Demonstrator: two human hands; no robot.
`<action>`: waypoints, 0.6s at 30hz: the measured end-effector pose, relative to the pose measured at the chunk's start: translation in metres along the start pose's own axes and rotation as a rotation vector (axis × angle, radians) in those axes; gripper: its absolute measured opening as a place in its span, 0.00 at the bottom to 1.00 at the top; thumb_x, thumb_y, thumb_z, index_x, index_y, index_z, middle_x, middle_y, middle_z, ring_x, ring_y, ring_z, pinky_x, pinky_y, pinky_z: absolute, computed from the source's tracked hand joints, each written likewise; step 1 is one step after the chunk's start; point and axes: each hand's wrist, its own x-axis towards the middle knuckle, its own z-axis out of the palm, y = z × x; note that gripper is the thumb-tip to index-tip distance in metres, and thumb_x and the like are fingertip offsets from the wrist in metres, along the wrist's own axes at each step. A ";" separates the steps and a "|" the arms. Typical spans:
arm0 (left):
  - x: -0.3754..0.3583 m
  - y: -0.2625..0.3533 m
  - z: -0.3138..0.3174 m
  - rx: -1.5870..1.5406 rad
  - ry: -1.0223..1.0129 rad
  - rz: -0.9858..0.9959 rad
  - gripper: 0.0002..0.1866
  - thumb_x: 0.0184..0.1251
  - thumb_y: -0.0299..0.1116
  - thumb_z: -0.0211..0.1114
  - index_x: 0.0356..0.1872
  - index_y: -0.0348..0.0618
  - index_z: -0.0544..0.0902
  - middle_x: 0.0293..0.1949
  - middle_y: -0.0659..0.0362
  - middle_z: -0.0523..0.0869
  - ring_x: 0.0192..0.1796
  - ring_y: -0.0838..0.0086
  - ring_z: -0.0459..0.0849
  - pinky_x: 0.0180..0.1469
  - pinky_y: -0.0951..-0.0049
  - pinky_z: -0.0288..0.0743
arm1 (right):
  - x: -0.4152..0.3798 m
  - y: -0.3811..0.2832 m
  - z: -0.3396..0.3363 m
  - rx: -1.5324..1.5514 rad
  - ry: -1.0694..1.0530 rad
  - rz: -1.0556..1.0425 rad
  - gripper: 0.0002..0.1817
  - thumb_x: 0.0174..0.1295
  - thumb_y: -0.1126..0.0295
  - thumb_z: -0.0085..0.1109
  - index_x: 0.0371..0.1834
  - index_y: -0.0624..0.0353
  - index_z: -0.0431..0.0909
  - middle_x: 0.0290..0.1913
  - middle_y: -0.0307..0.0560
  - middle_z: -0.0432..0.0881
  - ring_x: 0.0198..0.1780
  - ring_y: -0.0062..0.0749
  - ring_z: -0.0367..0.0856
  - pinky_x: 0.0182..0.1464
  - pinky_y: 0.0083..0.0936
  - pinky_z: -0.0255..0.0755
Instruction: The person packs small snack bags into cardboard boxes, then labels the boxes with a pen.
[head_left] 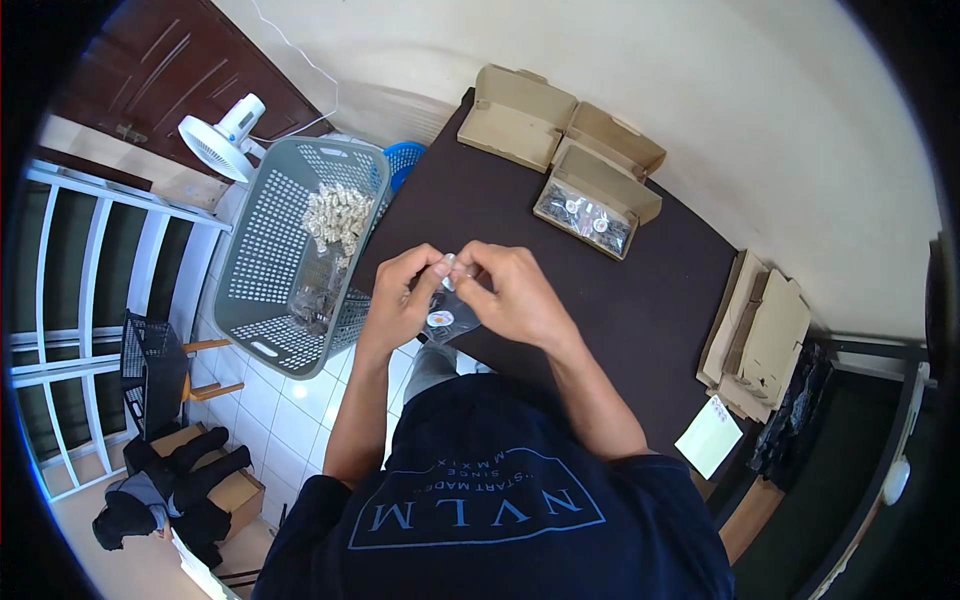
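Left hand (402,290): thumb and forefinger narrowed to a pinch on the top of the packet. Right hand (510,290): pinching the same top, close beside the left.

Packet (460,312): clear plastic, white label with a coloured mark; held at its top by both hands, in front of the wearer, at the bench's near edge toward the left corner. Whether it touches the bench, I cannot tell.

Bench (620,330): dark brown top, long far edge along the wall.

Basket (268,220): grey-green, perforated, beside the bench's left edge; within, a heap of cream-coloured pieces (340,215) and, nearer, clear bags (318,295).

Open carton (608,175): brown, lid raised, near the far edge; holds dark-looking bagged goods (572,210), two round white labels showing.

Two further open cartons, left one (515,115) and right one (618,138): behind it, along the far edge.

Cardboard stack (765,340): leaning pieces, right edge. Pale sheet (709,437): just beside the stack, near right corner.

Blue basket (402,158): beyond the grey-green one. White fan (222,140): near the door (185,75).
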 end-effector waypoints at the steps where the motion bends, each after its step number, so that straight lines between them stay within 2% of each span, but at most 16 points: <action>1: -0.002 -0.004 0.002 -0.003 -0.005 -0.002 0.06 0.68 0.23 0.59 0.31 0.32 0.78 0.24 0.56 0.79 0.26 0.77 0.74 0.30 0.73 0.67 | -0.001 0.001 0.005 -0.062 -0.001 -0.011 0.09 0.58 0.70 0.60 0.30 0.66 0.76 0.26 0.60 0.79 0.29 0.57 0.79 0.33 0.41 0.72; 5: -0.007 -0.009 0.005 0.019 0.041 -0.017 0.07 0.69 0.23 0.58 0.30 0.32 0.77 0.24 0.57 0.78 0.26 0.78 0.73 0.30 0.75 0.66 | -0.003 0.001 0.016 -0.043 0.039 -0.003 0.09 0.58 0.70 0.58 0.30 0.67 0.74 0.25 0.61 0.77 0.29 0.60 0.78 0.33 0.43 0.70; 8: -0.010 -0.018 0.009 0.024 0.087 -0.031 0.07 0.69 0.24 0.59 0.30 0.32 0.77 0.24 0.58 0.78 0.26 0.80 0.73 0.29 0.76 0.66 | -0.003 0.005 0.013 0.028 -0.032 0.052 0.09 0.56 0.71 0.57 0.28 0.67 0.73 0.25 0.63 0.77 0.29 0.60 0.78 0.33 0.43 0.70; 11: -0.008 -0.025 0.016 -0.067 0.216 -0.046 0.08 0.70 0.26 0.60 0.30 0.33 0.78 0.22 0.62 0.77 0.26 0.85 0.71 0.27 0.78 0.64 | -0.005 0.011 0.015 0.019 -0.017 0.018 0.09 0.55 0.71 0.57 0.27 0.68 0.72 0.24 0.62 0.76 0.28 0.59 0.78 0.31 0.42 0.70; 14: -0.006 -0.021 0.016 -0.180 0.214 -0.156 0.09 0.72 0.28 0.60 0.30 0.35 0.79 0.22 0.64 0.78 0.24 0.87 0.75 0.26 0.81 0.66 | -0.012 0.008 0.005 -0.038 -0.042 0.072 0.09 0.54 0.72 0.57 0.25 0.68 0.72 0.23 0.61 0.75 0.25 0.56 0.77 0.30 0.40 0.69; 17: -0.004 -0.036 0.017 -0.213 0.242 -0.140 0.10 0.72 0.28 0.60 0.30 0.35 0.79 0.22 0.63 0.78 0.24 0.86 0.77 0.26 0.80 0.68 | -0.021 0.012 0.002 -0.052 -0.059 0.133 0.08 0.53 0.73 0.57 0.25 0.68 0.72 0.23 0.61 0.75 0.25 0.55 0.77 0.30 0.40 0.69; 18: -0.004 -0.040 0.017 -0.143 0.223 -0.133 0.09 0.73 0.27 0.58 0.31 0.35 0.78 0.23 0.62 0.79 0.24 0.85 0.77 0.26 0.80 0.69 | -0.023 0.010 0.001 -0.074 -0.048 0.127 0.08 0.52 0.73 0.58 0.25 0.68 0.71 0.22 0.60 0.75 0.23 0.51 0.77 0.29 0.38 0.70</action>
